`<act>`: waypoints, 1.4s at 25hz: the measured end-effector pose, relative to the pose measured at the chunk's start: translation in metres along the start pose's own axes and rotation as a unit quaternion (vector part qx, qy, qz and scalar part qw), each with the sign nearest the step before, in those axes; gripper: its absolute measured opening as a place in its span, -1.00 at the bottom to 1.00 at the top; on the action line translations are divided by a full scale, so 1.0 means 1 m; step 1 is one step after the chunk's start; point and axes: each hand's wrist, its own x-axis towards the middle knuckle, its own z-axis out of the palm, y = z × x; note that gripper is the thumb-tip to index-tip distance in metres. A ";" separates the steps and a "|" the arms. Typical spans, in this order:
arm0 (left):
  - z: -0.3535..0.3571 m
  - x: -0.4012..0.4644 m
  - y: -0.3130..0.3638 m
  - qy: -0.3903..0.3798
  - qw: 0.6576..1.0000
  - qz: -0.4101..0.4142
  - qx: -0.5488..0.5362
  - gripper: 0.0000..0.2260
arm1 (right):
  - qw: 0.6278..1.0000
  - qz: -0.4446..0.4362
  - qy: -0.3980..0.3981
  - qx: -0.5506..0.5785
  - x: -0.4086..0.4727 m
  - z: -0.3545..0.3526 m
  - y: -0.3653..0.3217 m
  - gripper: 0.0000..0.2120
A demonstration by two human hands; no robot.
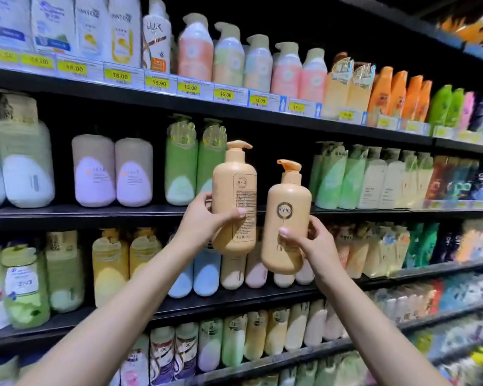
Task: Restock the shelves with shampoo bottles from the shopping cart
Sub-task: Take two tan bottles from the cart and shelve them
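My left hand (207, 218) grips a tan pump shampoo bottle (233, 188) upright, its back label facing me. My right hand (313, 240) grips a second tan pump bottle (287, 215) with a round KYIO logo, tilted slightly right. Both bottles are raised in front of a dark gap (285, 151) on the second shelf (95, 212), between green bottles (181, 168) on the left and pale green bottles (332, 179) on the right. The shopping cart is out of view.
Black shelving fills the view, packed with shampoo bottles on every level. Yellow price tags (190, 87) line the top shelf edge. Lilac bottles (115, 174) stand left on the second shelf. Pale bottles (234, 271) stand on the shelf below my hands.
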 end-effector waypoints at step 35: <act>0.085 0.156 -0.068 0.079 0.996 0.022 0.025 -0.58 | 0.993 -0.003 -0.119 -0.008 0.230 -0.020 0.068 -0.34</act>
